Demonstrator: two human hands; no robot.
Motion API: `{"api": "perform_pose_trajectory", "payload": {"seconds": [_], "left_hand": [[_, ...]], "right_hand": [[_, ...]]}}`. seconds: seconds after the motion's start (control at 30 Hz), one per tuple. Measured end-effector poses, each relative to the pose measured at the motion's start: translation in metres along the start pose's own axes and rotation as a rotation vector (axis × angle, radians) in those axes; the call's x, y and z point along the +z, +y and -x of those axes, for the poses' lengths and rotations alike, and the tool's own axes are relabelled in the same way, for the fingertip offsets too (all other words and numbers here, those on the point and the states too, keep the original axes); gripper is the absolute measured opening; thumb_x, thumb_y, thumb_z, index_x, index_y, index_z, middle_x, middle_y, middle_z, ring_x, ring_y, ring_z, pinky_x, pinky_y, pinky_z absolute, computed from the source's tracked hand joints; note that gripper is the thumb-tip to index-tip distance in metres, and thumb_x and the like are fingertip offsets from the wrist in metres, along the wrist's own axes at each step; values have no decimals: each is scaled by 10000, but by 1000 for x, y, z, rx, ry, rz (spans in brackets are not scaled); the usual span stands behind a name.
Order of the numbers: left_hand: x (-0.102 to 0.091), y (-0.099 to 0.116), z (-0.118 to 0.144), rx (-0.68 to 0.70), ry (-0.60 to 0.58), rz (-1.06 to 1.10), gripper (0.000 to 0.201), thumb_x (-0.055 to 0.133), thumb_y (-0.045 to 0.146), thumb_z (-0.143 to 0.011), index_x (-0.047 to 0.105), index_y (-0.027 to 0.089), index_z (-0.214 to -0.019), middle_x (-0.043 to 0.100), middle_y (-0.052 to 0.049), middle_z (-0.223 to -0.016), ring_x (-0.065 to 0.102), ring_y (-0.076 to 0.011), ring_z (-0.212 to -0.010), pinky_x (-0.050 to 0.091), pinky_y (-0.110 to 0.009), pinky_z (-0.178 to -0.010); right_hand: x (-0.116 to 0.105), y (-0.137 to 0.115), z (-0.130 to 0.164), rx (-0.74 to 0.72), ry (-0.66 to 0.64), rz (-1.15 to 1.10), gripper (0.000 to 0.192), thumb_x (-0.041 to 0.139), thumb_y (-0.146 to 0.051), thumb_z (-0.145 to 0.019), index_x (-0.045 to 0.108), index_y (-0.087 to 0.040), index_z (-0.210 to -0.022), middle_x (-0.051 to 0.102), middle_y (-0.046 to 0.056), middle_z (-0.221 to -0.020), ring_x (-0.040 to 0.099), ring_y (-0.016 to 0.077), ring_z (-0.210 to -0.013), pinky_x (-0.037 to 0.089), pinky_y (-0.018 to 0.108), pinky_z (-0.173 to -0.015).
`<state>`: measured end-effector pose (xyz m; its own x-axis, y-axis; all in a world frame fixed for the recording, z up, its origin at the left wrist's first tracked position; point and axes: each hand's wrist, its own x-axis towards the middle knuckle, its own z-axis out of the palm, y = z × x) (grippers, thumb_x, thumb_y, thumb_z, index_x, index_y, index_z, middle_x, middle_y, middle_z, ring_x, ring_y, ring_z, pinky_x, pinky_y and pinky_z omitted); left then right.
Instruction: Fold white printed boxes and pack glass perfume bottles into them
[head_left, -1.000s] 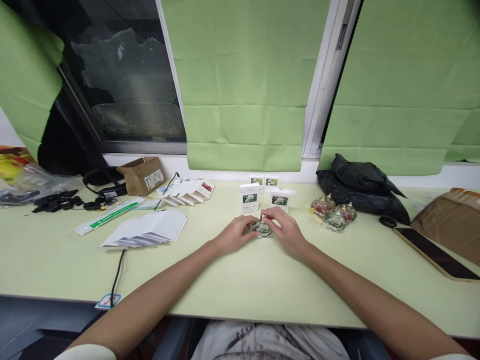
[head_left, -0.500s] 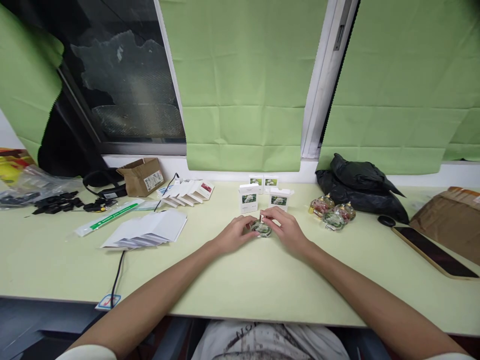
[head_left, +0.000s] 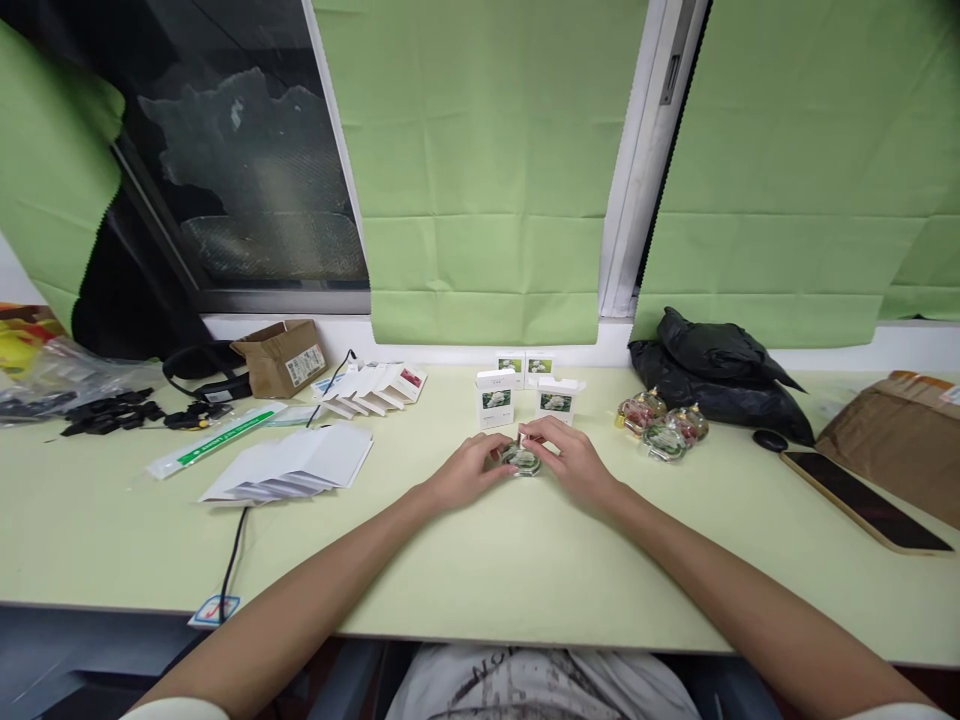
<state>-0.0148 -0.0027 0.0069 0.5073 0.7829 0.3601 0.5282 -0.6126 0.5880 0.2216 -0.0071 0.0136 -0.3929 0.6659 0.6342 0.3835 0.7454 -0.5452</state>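
Both hands meet at the middle of the pale green table (head_left: 480,560). My left hand (head_left: 466,472) and my right hand (head_left: 571,460) together hold a small round glass bottle (head_left: 520,458) resting on the tabletop; my right fingertips pinch its top. Just behind stand small white boxes with a flower picture (head_left: 496,397), one (head_left: 556,398) with its flap open. Several more small glass bottles (head_left: 664,428) lie in a cluster to the right.
Flat white cartons (head_left: 296,460) and a fanned row of folded boxes (head_left: 375,382) lie at left, with a black cable (head_left: 232,550), cardboard box (head_left: 283,355) and black clips (head_left: 112,410). At right are a black plastic bag (head_left: 720,375), a phone (head_left: 862,485) and a brown parcel (head_left: 900,440).
Nothing has visibly moved; both hands stay on the small bottle. Only the camera view has shifted slightly.
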Motion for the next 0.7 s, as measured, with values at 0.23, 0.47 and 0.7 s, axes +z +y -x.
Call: {"api": "perform_pose_trajectory", "payload": {"seconds": [0.23, 0.47, 0.7], "left_hand": [[1, -1, 1, 1, -2, 0, 304, 638, 473, -957, 674, 245, -1156, 686, -47, -1012, 606, -218, -904, 492, -341, -814], [0, -4, 1, -8, -4, -11, 347, 662, 487, -941, 665, 247, -1191, 676, -47, -1013, 605, -219, -916, 496, -340, -821], [0, -2, 0, -2, 7, -4, 325, 672, 463, -935, 672, 242, -1174, 682, -40, -992, 612, -215, -899, 499, -333, -807]], "right_hand": [[-2, 3, 4, 117, -100, -47, 458, 649, -385, -970, 501, -316, -1397, 692, 41, -1211, 666, 212, -1075, 541, 349, -916], [-7, 12, 5, 140, -205, 27, 400, 678, -334, -912, 523, -266, -1275, 697, 22, -1063, 638, 193, -923, 499, 320, -843], [-11, 15, 5, 147, -256, 92, 219, 646, -336, -928, 604, -238, -1119, 656, -13, -902, 587, 167, -808, 435, 272, -736]]}}
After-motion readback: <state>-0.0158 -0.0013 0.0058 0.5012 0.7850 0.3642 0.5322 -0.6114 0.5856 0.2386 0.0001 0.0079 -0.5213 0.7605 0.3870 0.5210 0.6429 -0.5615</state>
